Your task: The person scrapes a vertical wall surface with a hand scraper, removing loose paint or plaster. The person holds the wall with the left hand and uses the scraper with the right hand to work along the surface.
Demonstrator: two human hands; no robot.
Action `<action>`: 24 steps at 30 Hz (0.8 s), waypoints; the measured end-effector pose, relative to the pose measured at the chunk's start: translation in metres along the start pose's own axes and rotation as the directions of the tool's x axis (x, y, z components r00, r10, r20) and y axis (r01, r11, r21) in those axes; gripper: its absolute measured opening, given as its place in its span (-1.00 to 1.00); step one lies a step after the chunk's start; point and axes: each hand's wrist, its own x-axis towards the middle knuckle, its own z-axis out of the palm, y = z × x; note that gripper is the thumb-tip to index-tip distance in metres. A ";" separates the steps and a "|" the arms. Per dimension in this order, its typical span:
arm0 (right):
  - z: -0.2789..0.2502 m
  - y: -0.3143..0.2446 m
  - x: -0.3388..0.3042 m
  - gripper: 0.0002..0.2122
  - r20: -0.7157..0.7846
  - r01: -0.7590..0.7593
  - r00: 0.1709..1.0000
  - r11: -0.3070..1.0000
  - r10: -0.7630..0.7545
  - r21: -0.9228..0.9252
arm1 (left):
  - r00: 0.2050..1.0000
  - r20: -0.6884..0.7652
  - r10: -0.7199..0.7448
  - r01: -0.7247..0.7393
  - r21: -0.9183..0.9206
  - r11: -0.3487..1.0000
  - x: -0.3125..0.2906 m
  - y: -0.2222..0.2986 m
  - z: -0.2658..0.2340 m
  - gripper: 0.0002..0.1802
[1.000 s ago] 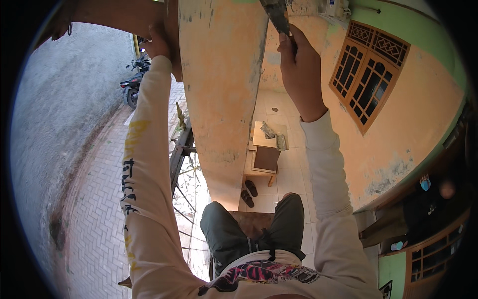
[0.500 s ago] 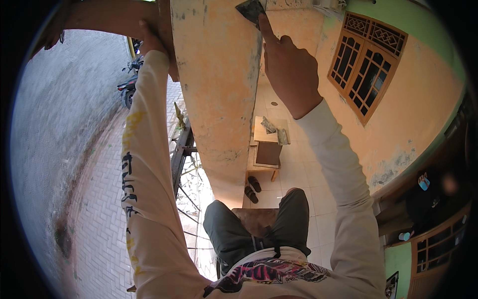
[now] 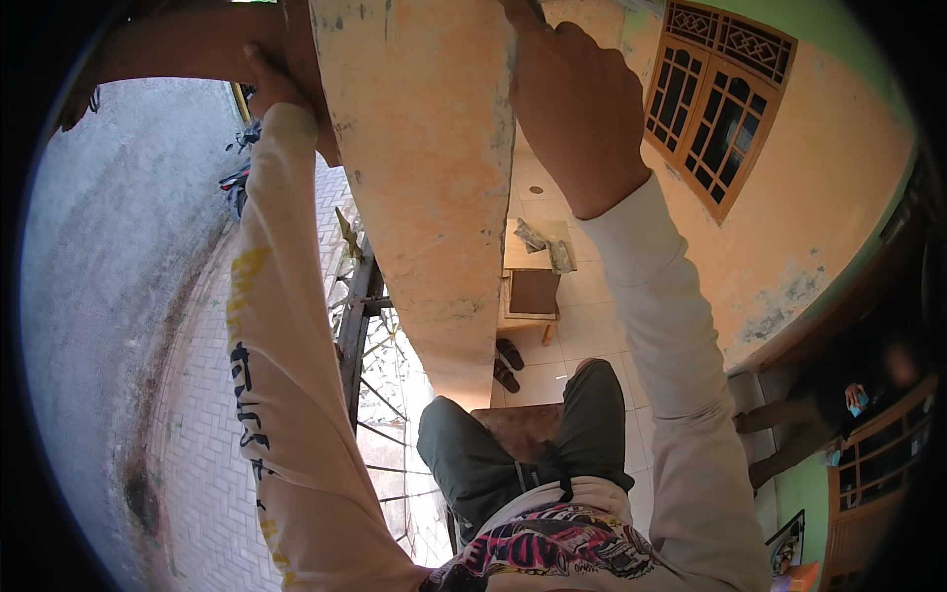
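My right hand [image 3: 580,113] is closed around a scraper [image 3: 536,8], up against the right edge of the peeling orange pillar [image 3: 419,168]. Only a dark sliver of the scraper shows at the top of the picture; its blade is out of sight. To the pillar's left, my left hand [image 3: 273,87] grips the brown wooden beam [image 3: 192,47] near its upright part. The thumb lies along the wood, and the other fingers are mostly hidden. Worn, discoloured patches mark the pillar's paint.
Below stands a small wooden table [image 3: 533,296] with grey pieces on it, sandals [image 3: 507,365] beside it. A brown seat [image 3: 513,429] shows between my legs. Metal railing [image 3: 357,326] runs left of the pillar. Another person [image 3: 829,405] is at the far right, below a wooden window [image 3: 718,109].
My right hand has moved up along the pillar's edge, taking the scraper's blade out of view. My left hand keeps its hold. The view has shifted slightly, and the other person has moved.
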 end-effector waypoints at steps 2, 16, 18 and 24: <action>-0.002 0.001 -0.003 -0.57 0.087 -0.009 0.996 1.000 0.010 -0.018 | 1.000 -0.027 -0.016 0.018 0.051 0.999 -0.002 -0.002 0.002 0.34; 0.013 -0.005 -0.008 -0.65 -0.219 0.061 0.974 0.998 -0.064 -0.024 | 1.000 0.017 -0.015 0.015 0.006 1.000 -0.021 0.014 -0.002 0.21; 0.022 0.005 -0.011 -0.63 -0.269 0.070 0.959 0.994 -0.090 -0.083 | 0.998 0.059 -0.036 0.037 -0.003 0.999 -0.012 -0.008 0.010 0.23; 0.019 0.012 -0.009 -0.61 -0.168 0.081 0.981 0.990 -0.100 -0.112 | 0.996 -0.057 -0.070 0.076 0.103 0.992 0.000 -0.017 0.015 0.25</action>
